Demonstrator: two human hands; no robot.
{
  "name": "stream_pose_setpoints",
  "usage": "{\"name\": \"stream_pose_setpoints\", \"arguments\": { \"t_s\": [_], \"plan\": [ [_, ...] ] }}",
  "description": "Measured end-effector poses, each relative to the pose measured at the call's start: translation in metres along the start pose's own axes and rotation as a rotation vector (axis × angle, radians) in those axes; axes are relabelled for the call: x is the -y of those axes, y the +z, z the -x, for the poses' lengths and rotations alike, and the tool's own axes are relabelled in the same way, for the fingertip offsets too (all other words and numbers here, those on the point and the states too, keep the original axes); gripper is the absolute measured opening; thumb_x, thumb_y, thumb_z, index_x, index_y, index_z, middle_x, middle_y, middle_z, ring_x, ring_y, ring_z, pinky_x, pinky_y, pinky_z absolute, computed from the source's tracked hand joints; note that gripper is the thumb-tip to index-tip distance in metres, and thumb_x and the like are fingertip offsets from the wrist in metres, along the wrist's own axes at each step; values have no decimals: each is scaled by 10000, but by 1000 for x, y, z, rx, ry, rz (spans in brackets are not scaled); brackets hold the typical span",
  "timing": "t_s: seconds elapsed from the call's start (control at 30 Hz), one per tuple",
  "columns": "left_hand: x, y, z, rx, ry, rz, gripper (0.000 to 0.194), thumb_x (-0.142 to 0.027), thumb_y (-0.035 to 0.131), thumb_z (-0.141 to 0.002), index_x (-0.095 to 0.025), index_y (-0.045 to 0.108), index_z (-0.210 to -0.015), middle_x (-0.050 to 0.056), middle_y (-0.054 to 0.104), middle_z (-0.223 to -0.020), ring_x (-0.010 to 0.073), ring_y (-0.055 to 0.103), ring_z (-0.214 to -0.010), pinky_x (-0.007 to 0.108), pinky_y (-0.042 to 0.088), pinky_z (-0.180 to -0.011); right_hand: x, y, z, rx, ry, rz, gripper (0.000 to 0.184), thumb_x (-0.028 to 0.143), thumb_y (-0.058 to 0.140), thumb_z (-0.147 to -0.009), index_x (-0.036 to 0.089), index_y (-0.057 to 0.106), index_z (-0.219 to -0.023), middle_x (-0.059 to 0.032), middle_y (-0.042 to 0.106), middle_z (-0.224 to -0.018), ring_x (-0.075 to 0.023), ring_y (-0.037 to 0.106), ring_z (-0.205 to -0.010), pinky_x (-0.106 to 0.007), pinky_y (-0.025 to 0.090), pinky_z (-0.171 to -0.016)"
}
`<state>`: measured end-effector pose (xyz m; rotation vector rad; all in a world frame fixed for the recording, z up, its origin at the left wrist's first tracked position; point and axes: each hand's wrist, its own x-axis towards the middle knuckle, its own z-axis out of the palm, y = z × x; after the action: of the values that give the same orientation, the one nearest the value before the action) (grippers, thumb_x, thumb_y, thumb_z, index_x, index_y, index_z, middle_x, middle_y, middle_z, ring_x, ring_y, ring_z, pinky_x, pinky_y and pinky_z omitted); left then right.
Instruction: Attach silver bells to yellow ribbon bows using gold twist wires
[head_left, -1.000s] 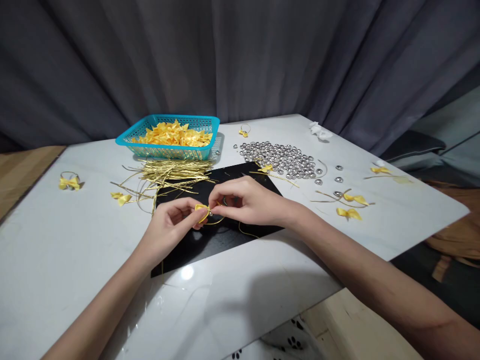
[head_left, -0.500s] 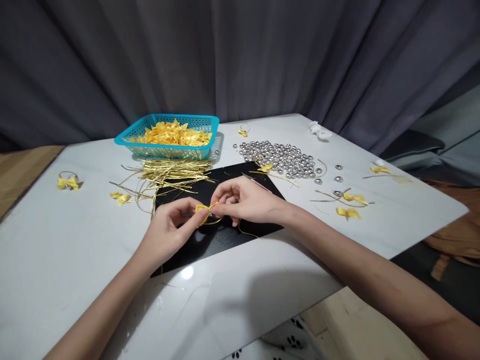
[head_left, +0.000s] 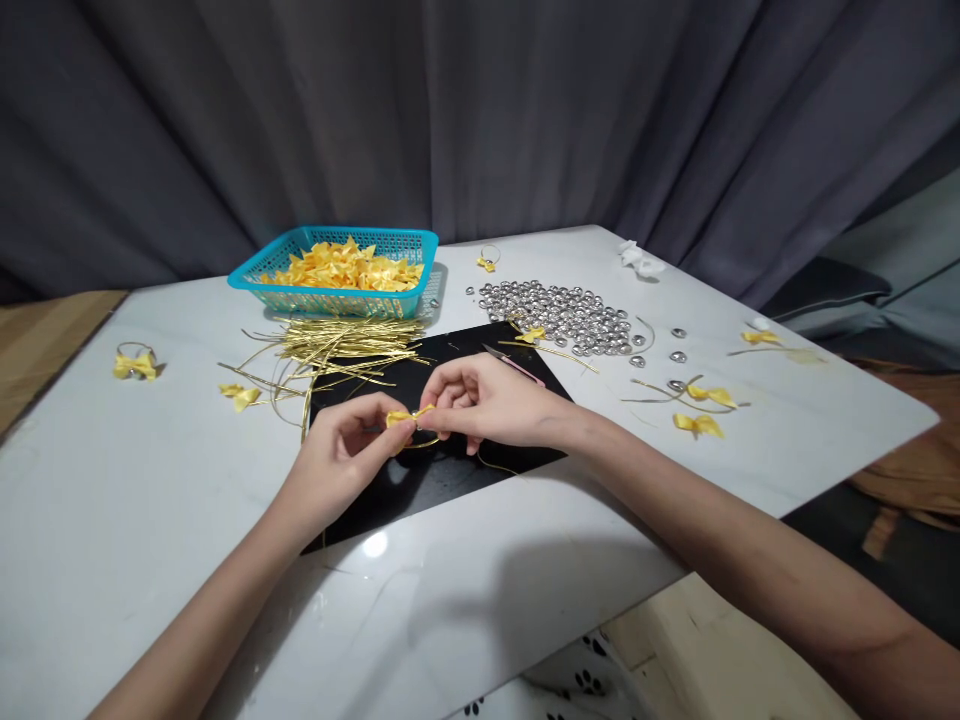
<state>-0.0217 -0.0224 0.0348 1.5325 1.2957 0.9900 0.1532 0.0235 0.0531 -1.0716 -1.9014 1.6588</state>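
Note:
Between my two hands is a small yellow ribbon bow with a loop of gold wire under it and a shiny silver bit at its middle. My left hand pinches the bow's left side between thumb and fingers. On its right end, the thumb and forefinger of my right hand are closed. Both hands are just above a black mat. Beside my right hand lies a thin pointed tool with a pink handle, partly covered by that hand.
A blue basket of yellow bows stands at the back left, with a bundle of gold wires before it. Silver beads are heaped at the back right. Loose bows and wires lie to the right; a bow ring sits far left.
My right fingers have shifted from the bow's middle to its right end. The bow has tilted, and its silver centre now shows on top. The pink-handled tool has come into sight.

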Motion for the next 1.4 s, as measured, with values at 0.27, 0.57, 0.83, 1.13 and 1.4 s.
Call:
{"name": "stream_pose_setpoints", "arguments": {
  "t_s": [0.27,0.57,0.83,1.13,1.4],
  "plan": [
    [11,-6,-4,-144,-93,223,161,-325,689,-694,-176,638,-664,-13,581,-614,91,401,-512,218,304,-488,-6,-1,0,195,231,-422,57,155,600,-793,103,622,-787,-33,661,-842,8,455,-480,-101,458,-448],
    [17,1,-6,-210,-180,325,240,-368,724,-621,-160,607,-649,-25,538,-577,79,335,-475,219,224,-449,-1,-54,3,-479,56,540,111,166,590,-786,90,669,-774,-44,633,-663,-71,508,-490,-202,394,-456],
    [17,8,-2,-179,-154,251,277,-418,725,-613,-163,619,-626,-13,548,-556,94,354,-491,222,265,-461,-26,-31,-9,-321,-13,786,98,116,644,-734,150,707,-801,-34,686,-808,-126,610,-752,-224,421,-661],
    [20,9,-2,-157,-111,266,236,-393,700,-643,-176,610,-628,-12,545,-572,113,401,-525,229,281,-481,-29,-14,-6,-251,-21,1039,156,153,470,-871,124,624,-877,-130,608,-995,-205,609,-828,-294,424,-699],
    [24,5,-4,-173,-120,327,225,-381,683,-660,-176,597,-627,-26,517,-568,107,390,-522,223,291,-476,-34,-19,0,-239,-87,1039,161,209,462,-908,171,615,-938,-64,616,-1036,-172,603,-911,-333,408,-862]
  ]
}}
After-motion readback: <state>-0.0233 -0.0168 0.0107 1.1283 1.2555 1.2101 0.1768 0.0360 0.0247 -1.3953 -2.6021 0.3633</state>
